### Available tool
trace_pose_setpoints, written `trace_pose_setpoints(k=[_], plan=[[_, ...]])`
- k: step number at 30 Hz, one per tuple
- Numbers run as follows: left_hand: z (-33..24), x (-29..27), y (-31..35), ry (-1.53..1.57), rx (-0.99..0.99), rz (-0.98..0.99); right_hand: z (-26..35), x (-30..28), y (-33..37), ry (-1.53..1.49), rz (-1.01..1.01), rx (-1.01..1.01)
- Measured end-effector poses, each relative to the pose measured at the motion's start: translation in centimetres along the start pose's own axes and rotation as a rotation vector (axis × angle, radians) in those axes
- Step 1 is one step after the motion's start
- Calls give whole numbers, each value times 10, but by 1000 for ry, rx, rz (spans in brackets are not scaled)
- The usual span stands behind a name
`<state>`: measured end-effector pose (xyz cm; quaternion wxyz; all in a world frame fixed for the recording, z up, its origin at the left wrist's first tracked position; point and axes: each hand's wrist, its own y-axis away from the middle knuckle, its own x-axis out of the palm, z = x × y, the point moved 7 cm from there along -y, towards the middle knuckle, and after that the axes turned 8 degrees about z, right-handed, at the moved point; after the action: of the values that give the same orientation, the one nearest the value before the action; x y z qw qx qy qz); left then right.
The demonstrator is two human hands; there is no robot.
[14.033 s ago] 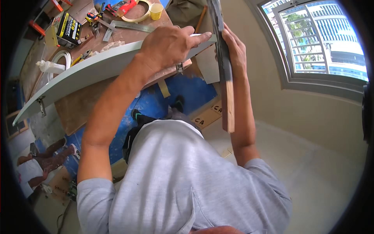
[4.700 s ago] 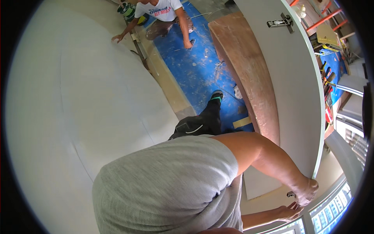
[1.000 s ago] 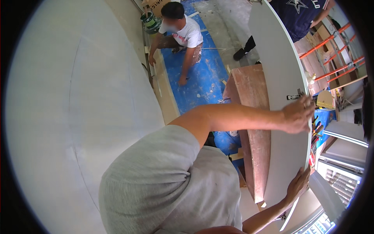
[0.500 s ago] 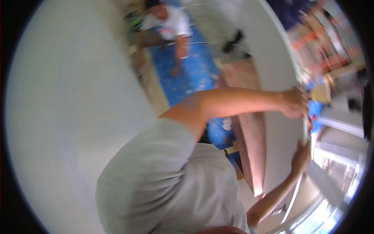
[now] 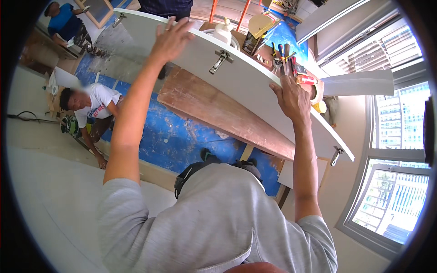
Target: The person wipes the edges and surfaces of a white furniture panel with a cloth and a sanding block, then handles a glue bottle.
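Note:
A long white cabinet door point(image 5: 255, 86) stands on edge in front of me, with metal hinges point(image 5: 221, 61) along its near face. Far along its upper edge, my left hand point(image 5: 174, 40) grips it, fingers spread and hooked over the rim. My right hand point(image 5: 293, 98) holds the same edge farther right, thumb apart from the fingers. Just beyond the right hand, hand tools with coloured handles point(image 5: 284, 57) sit on a cluttered surface, where a white bottle point(image 5: 223, 31) also stands.
Below the door lies a long brown wooden box point(image 5: 218, 111) on blue floor sheeting point(image 5: 159, 132). A person in a white shirt point(image 5: 98, 102) crouches at left; another in blue point(image 5: 63, 20) is farther back. Someone in dark clothing point(image 5: 166, 7) stands beyond the door. Windows point(image 5: 391, 200) are at right.
My view has swung round and sharpened. Both hands, close together at the right before, are now spread apart along the door's edge, the left one far to the left.

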<state>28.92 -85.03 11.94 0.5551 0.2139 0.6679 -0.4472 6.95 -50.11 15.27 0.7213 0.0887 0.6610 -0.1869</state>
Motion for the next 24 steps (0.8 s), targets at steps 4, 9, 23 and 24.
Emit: trace_pose_setpoints(k=[4,9,23,24], plan=[[28,6,-8,33,-232,16,6,2,-1,6,8,5],[-137,12,-22,170,225,247,-1,1,-6,48,-62,-20],[142,15,-8,-178,-65,-129,6,4,-5,85,94,65],[166,19,-11,-150,-191,-124,6,4,-4,86,94,67]])
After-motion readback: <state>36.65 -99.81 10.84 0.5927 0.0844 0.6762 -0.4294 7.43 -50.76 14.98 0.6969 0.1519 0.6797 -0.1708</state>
